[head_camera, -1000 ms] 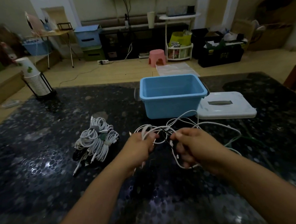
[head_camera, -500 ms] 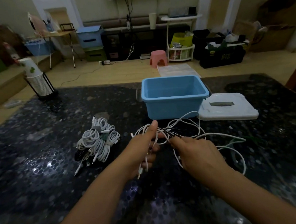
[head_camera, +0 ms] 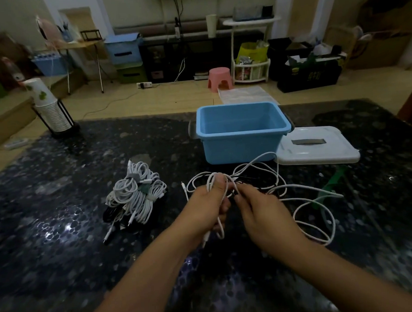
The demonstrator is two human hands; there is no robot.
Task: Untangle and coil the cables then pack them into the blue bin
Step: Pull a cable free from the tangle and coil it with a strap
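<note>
A light blue bin (head_camera: 243,139) is sitting on a black table (head_camera: 60,237) speckled with pale dots. White cables (head_camera: 299,198) are trailing right; a white bundle (head_camera: 137,196) with grey ties is lying left. The lid (head_camera: 318,149) is showing white, the far stool (head_camera: 220,79) pink.

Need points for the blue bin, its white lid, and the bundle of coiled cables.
blue bin (head_camera: 242,147): head view, front wall.
white lid (head_camera: 320,152), head view, flat top, right of the bin.
bundle of coiled cables (head_camera: 137,196): head view, middle of the white coils, left of the hands.
</note>
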